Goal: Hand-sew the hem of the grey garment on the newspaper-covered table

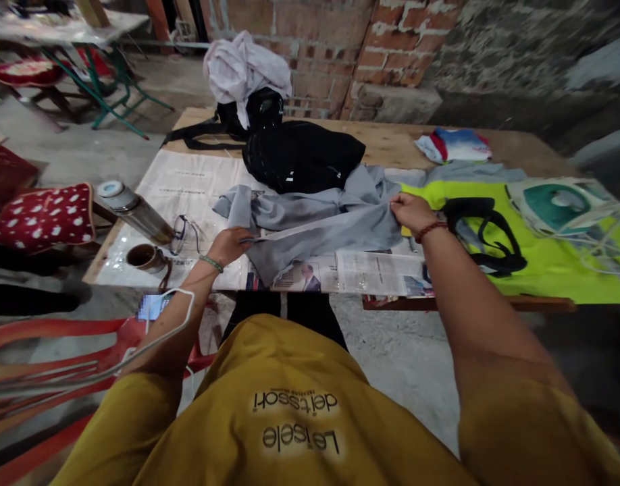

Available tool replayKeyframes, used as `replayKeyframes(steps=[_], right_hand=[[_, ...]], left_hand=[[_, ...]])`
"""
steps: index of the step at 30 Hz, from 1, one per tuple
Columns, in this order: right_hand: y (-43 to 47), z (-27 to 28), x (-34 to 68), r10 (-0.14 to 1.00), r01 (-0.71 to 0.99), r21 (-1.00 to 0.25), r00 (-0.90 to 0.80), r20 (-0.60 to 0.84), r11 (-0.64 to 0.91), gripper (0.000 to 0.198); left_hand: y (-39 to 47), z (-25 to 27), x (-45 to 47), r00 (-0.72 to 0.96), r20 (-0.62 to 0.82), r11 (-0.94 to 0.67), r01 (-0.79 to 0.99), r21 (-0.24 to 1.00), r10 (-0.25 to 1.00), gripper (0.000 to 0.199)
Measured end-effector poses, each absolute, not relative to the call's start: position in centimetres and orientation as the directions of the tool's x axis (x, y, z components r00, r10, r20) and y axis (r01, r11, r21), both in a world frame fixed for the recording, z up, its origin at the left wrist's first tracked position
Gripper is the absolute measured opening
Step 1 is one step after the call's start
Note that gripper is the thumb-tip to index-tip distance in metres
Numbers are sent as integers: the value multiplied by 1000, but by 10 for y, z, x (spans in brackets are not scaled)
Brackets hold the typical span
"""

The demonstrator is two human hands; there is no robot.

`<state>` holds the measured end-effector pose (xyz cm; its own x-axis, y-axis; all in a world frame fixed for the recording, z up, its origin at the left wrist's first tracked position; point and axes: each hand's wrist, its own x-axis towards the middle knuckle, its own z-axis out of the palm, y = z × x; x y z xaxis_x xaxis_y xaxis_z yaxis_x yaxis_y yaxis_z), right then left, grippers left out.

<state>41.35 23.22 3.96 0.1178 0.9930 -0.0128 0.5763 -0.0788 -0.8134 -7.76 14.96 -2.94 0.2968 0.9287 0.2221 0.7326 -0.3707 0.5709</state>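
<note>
A grey cloth garment point(310, 229) lies rumpled across the newspaper-covered table, its near edge stretched between my hands. My left hand point(229, 246) pinches that edge at the left end. At the right end, my right hand point(411, 212) has its fingers closed on the same garment. Right behind the cloth sits a black bag point(302, 154). Eyeglasses point(184, 233) lie just left of my left hand. A small yellow object point(406, 231) shows under my right hand, too covered to name.
A steel flask point(138, 212) and a brown mug point(145, 258) stand at the table's left edge. On the right, an iron point(560, 202) with its cord and a black strap point(487, 236) rest on bright yellow fabric point(537, 277). A red plastic chair point(61, 331) is at lower left.
</note>
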Motion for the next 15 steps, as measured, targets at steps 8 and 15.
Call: replayKeyframes(steps=[8, 15], right_hand=[[201, -6, 377, 920, 912, -315, -139, 368, 263, 32], [169, -15, 331, 889, 904, 19, -424, 170, 428, 27]], left_hand=[[138, -60, -57, -42, 23, 0, 486, 874, 999, 28], [141, -75, -66, -125, 128, -53, 478, 877, 984, 21]])
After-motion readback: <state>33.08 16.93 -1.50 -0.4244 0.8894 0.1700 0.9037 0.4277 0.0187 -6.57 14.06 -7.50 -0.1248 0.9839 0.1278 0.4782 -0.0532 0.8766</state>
